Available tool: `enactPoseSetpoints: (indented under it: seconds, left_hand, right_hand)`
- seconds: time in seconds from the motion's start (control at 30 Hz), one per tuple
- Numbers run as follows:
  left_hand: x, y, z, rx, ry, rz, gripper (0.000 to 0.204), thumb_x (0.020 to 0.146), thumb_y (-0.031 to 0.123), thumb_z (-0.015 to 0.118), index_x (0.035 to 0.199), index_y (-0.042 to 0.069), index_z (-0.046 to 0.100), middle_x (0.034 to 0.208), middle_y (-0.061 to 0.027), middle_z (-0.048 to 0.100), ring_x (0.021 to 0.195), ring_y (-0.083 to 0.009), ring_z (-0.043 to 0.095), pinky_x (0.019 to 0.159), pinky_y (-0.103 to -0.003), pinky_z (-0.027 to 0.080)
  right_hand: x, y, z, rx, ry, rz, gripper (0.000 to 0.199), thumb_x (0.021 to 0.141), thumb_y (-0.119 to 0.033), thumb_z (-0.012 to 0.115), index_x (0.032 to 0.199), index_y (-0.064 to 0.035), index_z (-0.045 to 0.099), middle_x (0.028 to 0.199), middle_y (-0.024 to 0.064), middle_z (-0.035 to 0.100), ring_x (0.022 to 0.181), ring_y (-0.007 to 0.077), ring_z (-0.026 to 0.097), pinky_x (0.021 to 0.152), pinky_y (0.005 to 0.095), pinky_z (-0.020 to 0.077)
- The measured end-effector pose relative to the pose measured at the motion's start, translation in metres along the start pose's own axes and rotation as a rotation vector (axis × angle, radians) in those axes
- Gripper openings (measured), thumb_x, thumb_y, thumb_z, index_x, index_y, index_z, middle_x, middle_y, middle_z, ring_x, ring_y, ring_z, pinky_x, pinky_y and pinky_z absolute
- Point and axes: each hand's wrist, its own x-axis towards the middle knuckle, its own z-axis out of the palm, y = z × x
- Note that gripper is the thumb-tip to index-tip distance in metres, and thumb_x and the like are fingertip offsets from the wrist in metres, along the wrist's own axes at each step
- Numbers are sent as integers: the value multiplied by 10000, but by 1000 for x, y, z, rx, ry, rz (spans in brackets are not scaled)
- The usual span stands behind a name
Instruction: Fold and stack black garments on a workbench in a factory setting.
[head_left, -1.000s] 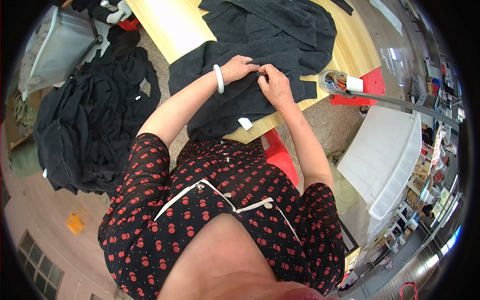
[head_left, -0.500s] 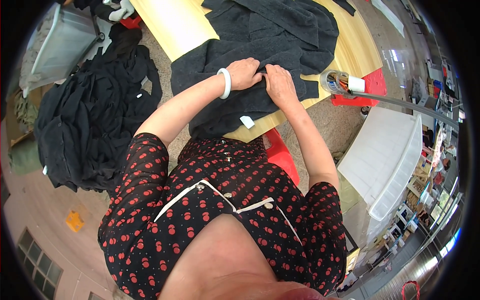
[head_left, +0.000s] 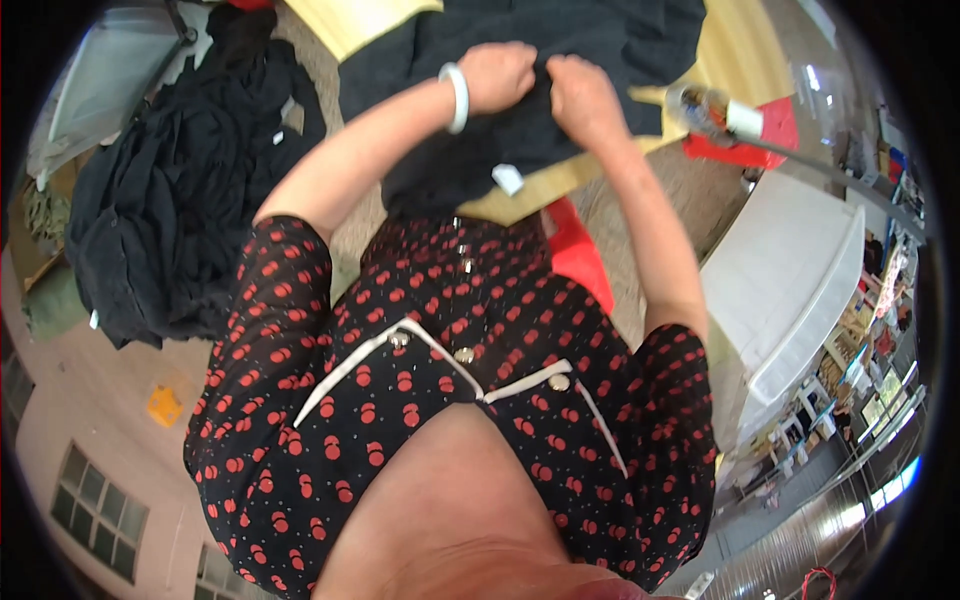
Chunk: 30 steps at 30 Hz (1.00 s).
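Observation:
A black garment [head_left: 440, 150] is spread across the pale wooden tabletop [head_left: 560, 184], with folds running through it and its far part cut off by the picture's upper edge. My left hand [head_left: 500, 78], a white bangle at its wrist, is closed with the fingers curled down into the cloth. Close by on the right, my right hand [head_left: 588, 102] is closed too, knuckles up, gripping the same fabric. A narrow gap separates the two hands. Both sets of fingertips are hidden. Near the garment's front edge lies a small white tag [head_left: 508, 179].
Black clothes [head_left: 190, 200] lie in a big heap at the left, below a translucent bin [head_left: 110, 90]. A clear jar [head_left: 700, 108] of tools stands at the table's right edge, beside a red stool [head_left: 740, 148]. Farther right is a white bin [head_left: 785, 270].
The view has shifted, so the table and garment sit higher in the picture. My right hand's fingers, flatter before, are now curled in, and the cloth around both hands looks smoother.

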Motion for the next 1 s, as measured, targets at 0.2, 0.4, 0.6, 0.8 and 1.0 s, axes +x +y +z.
enactPoseSetpoints:
  seconds: [0.2, 0.4, 0.6, 0.8, 1.0]
  left_hand:
    - [8, -11, -19, -278, -118, 25, 226, 815, 155, 441, 906, -32, 528, 896, -254, 551, 880, -376, 535, 758, -389, 434]
    - [-8, -17, -40, -597, -266, -70, 276, 824, 231, 499, 900, -29, 548, 818, -156, 587, 796, -250, 562, 713, -337, 447]
    - [-38, -26, -82, -1049, -400, -386, 357, 830, 322, 558, 1000, 8, 574, 887, 5, 588, 822, -50, 508, 740, -207, 415]
    - [-39, -75, -22, -1234, -355, -532, 237, 833, 277, 562, 902, 54, 603, 870, 33, 587, 805, -44, 496, 750, -195, 391]
    - [-46, -82, 2, -1127, -353, -727, 192, 845, 253, 523, 857, 81, 608, 790, 37, 576, 755, -59, 491, 727, -213, 388]
  right_hand:
    - [5, -10, -20, 346, -135, 215, 234, 757, -97, 539, 985, -46, 550, 903, 157, 583, 827, 297, 572, 739, 319, 450]
    - [17, -8, -34, 387, -256, 242, 270, 828, -229, 549, 1031, -51, 544, 846, 108, 600, 763, 184, 579, 706, 267, 439]
    - [41, -9, -92, 580, -30, 229, 213, 849, -189, 548, 956, -8, 583, 807, -19, 585, 791, 43, 513, 723, 180, 408]
    - [45, 54, -53, 0, 19, 282, 219, 816, -243, 529, 968, -97, 591, 918, 172, 593, 875, 305, 572, 756, 335, 453]
    - [40, 4, 6, 106, -63, -103, 218, 733, -133, 599, 919, -22, 579, 903, 138, 594, 855, 306, 554, 768, 372, 436]
